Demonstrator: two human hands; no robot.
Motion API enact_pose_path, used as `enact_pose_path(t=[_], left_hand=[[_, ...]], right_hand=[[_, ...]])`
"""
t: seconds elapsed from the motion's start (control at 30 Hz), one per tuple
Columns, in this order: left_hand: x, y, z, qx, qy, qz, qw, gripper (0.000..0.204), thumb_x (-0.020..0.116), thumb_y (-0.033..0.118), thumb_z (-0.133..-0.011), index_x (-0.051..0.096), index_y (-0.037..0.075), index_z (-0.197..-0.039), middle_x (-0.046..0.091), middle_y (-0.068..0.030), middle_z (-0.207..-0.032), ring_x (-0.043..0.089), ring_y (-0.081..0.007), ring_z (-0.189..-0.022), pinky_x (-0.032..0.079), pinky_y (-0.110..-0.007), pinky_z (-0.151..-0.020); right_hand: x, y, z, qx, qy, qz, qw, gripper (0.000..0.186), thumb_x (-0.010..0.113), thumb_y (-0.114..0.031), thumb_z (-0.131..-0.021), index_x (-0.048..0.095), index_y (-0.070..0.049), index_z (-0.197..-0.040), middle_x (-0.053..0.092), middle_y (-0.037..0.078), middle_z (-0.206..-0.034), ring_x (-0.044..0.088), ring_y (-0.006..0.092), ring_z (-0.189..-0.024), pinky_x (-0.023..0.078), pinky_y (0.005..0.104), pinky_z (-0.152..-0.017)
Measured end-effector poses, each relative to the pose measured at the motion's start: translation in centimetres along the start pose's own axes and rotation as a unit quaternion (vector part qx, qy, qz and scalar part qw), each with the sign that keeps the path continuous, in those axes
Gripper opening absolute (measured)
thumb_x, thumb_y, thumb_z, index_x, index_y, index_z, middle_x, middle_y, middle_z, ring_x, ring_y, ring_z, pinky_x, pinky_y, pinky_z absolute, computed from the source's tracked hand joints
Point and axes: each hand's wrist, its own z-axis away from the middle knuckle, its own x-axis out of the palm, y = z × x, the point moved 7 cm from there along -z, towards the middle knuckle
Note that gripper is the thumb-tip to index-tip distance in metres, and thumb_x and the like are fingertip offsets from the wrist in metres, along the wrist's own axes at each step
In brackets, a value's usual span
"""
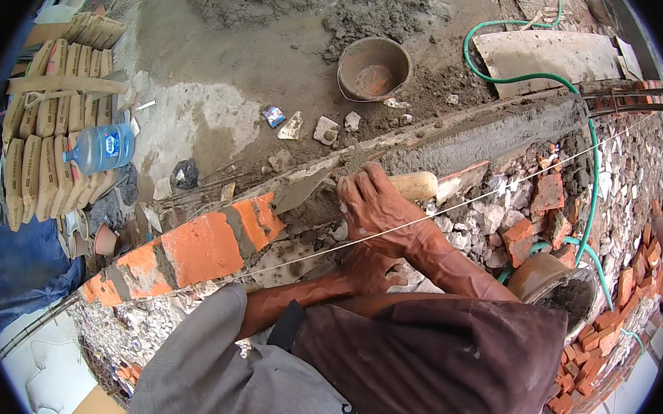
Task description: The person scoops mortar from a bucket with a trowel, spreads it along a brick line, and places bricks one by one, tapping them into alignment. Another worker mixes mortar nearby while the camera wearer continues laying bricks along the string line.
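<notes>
My right hand (382, 209) is closed round a trowel, whose pale wooden handle (415, 185) sticks out on the right. Its grey blade (298, 192) points left, over wet mortar at the end of a row of orange bricks (202, 248). Below the right wrist my left hand (374, 270) has its fingers curled; the right hand and forearm partly cover it, and what it may hold is hidden. A taut white string (313, 248) runs along the wall past both hands. Grey mortar (500, 136) coats the top of the wall to the right.
A mortar-stained bucket (374, 69) stands beyond the wall, another bucket (555, 285) on the near right. A green hose (593, 173) crosses the wall. Stacked bags (43, 161) and a blue water bottle (102, 148) lie left. Rubble (486, 219) and loose bricks (601, 337) fill the right.
</notes>
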Motion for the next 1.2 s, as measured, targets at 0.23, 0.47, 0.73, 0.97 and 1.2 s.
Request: enact_pose_path(t=[0.23,0.47,0.73,0.97,1.2], left_hand=[[0.4,-0.5,0.1,-0.02,0.009,0.01,1.0,0.034,0.073,0.036,-0.076,0.061,0.005,-0.083,0.063,-0.0122,-0.084,0.062,-0.0366,-0.081,0.046,-0.047,-0.072],[1.1,-1.5,-0.6,-0.004,-0.007,-0.05,0.999,0.046,0.074,0.051,-0.078,0.06,0.008,-0.089,0.065,-0.0089,-0.097,0.063,-0.0332,-0.089,0.048,-0.044,-0.077],[4.9,9.7,-15.3,0.053,-0.175,0.177,0.967,0.082,0.062,0.063,-0.087,0.05,-0.003,-0.133,0.062,-0.0226,-0.119,0.065,-0.0285,-0.1,0.05,-0.04,-0.092],[14.5,20.8,-23.1,0.18,-0.229,0.225,0.93,0.064,0.046,0.047,-0.102,0.045,-0.005,-0.14,0.058,-0.0266,-0.126,0.057,-0.0335,-0.116,0.044,-0.041,-0.098],[16.0,22.1,-19.2,0.151,-0.217,0.363,0.893,0.063,0.048,0.041,-0.103,0.039,-0.005,-0.145,0.053,-0.0229,-0.136,0.048,-0.0282,-0.128,0.037,-0.036,-0.107]], right_hand=[[-5.1,5.4,4.5,0.081,0.107,-0.08,0.988,0.03,0.059,-0.018,-0.083,0.061,0.002,-0.105,0.057,0.012,-0.094,0.057,0.0248,-0.092,0.044,0.0381,-0.083],[-10.1,11.5,25.7,0.413,-0.196,-0.252,0.853,0.019,0.064,-0.009,-0.08,0.06,0.003,-0.094,0.062,0.019,-0.079,0.065,0.0346,-0.078,0.052,0.0441,-0.069],[-15.7,2.5,47.5,0.683,-0.321,-0.215,0.62,0.02,0.052,-0.011,-0.084,0.062,0.002,-0.073,0.053,0.014,-0.062,0.057,0.0241,-0.062,0.048,0.0436,-0.064],[-4.0,-2.3,42.2,0.531,-0.493,0.113,0.68,0.018,0.066,-0.019,-0.074,0.059,-0.007,-0.062,0.051,0.004,-0.063,0.053,0.016,-0.061,0.037,0.0354,-0.046],[-7.2,-5.9,45.5,0.629,-0.392,-0.097,0.664,0.025,0.057,-0.009,-0.083,0.063,0.01,-0.097,0.063,0.024,-0.081,0.062,0.029,-0.069,0.048,0.0406,-0.059]])
